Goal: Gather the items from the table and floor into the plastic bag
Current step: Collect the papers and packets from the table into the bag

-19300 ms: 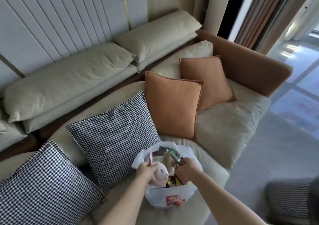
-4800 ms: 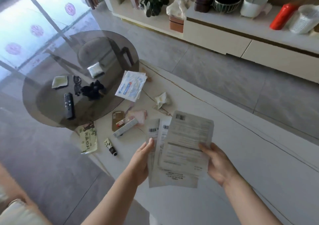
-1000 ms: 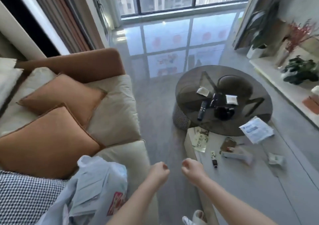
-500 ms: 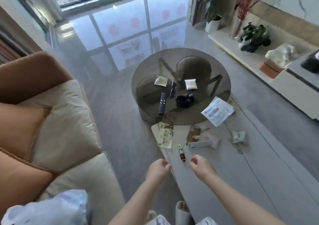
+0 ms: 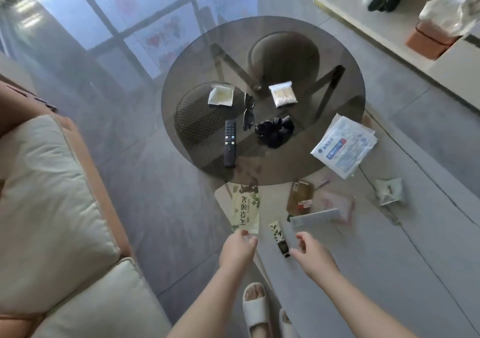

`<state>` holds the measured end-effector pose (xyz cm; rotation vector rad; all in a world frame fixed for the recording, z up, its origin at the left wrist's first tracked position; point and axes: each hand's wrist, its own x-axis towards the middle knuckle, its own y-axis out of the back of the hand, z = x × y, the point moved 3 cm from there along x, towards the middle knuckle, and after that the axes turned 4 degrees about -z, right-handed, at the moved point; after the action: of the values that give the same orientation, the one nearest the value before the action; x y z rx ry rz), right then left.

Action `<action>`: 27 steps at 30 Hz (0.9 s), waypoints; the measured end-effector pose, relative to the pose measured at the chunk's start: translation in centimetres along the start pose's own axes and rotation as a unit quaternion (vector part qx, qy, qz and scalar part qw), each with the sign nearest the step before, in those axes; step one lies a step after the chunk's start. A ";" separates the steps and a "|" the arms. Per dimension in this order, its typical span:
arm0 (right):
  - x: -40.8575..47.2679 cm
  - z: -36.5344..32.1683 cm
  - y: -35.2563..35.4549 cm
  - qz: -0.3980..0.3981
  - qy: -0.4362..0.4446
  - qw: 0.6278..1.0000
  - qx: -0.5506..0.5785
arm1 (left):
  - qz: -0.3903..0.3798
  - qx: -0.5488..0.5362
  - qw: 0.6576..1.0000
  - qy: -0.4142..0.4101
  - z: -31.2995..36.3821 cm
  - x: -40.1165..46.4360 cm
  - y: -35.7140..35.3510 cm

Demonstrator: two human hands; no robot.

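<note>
A green-and-white packet [image 5: 245, 208] lies at the low white table's [image 5: 363, 272] near left corner. My left hand [image 5: 237, 248], fingers loosely curled and holding nothing, is at the packet's near edge. A small tube [image 5: 279, 237] lies just right of it. My right hand [image 5: 310, 253] hovers beside the tube with thumb and fingers apart, empty. Further along lie a brown packet [image 5: 300, 198], a long white box [image 5: 314, 218], a pink packet [image 5: 337, 205], crumpled paper [image 5: 389, 191] and a white-blue pouch [image 5: 344, 147]. The plastic bag is out of view.
The round glass table [image 5: 181, 65] carries a remote [image 5: 230, 143], glasses [image 5: 248, 111], a black cloth bundle [image 5: 274, 131], a cotton swab pack [image 5: 282, 94] and a small white packet [image 5: 220, 95]. The sofa [image 5: 39, 195] is at left, a low cabinet [image 5: 389, 26] at far right.
My view has swung from the sofa and bag down to the tables. Both hands have moved forward to the packet and the tube, and the right hand has uncurled.
</note>
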<state>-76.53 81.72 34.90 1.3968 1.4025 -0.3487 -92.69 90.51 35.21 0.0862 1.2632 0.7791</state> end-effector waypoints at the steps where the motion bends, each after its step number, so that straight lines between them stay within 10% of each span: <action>1: 1.4 0.1 -0.7 -0.005 -0.003 1.000 -0.010 | 0.000 0.002 1.000 -0.001 -0.1 1.7 -0.3; 19: 14.3 2.0 -8.4 0.072 -0.058 0.992 -0.084 | 0.180 0.051 0.982 0.030 -1.0 18.9 -3.2; 27: 13.2 5.3 -6.3 0.187 -0.130 0.933 0.278 | 0.113 0.096 0.980 0.132 -1.2 18.9 -3.4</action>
<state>-75.93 82.88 19.40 1.9561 0.8173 -0.6863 -90.45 98.29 17.82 0.2961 1.5986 0.8817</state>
